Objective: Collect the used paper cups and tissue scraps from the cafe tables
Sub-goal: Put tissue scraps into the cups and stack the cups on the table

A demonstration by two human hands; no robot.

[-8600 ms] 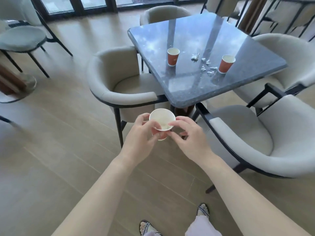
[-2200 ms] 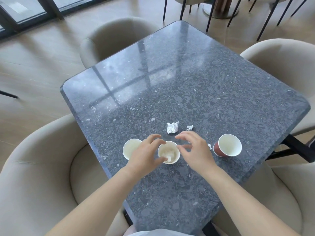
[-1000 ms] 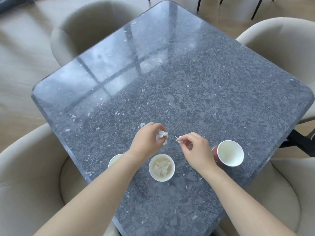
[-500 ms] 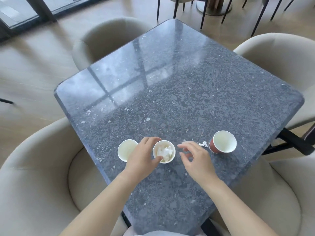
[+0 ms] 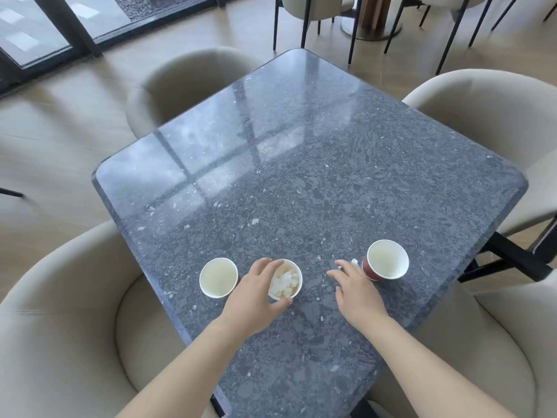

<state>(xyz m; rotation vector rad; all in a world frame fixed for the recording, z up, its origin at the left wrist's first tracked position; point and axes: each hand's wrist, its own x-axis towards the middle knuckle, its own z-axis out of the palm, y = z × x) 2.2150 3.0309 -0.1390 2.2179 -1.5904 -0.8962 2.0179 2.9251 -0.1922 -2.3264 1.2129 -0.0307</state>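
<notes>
Three paper cups stand near the front edge of the dark stone table (image 5: 301,164). The middle cup (image 5: 287,282) holds white tissue scraps, and my left hand (image 5: 256,294) wraps around its left side, thumb at the near rim. An empty cup (image 5: 218,277) stands just left of that hand. My right hand (image 5: 355,286) lies flat on the table with fingers apart, holding nothing. A small tissue scrap (image 5: 354,261) rests at its fingertips, beside the red-sided cup (image 5: 387,260) on the right.
Beige armchairs surround the table: one at the near left (image 5: 60,312), one at the far left (image 5: 187,82), one at the right (image 5: 494,116), one at the near right (image 5: 488,357). More chair legs and a table base (image 5: 373,25) stand beyond.
My left hand has closed further round the middle cup. My right hand has shifted right toward the red-sided cup, with the small scrap now at its fingertips. The view has tilted up a little.
</notes>
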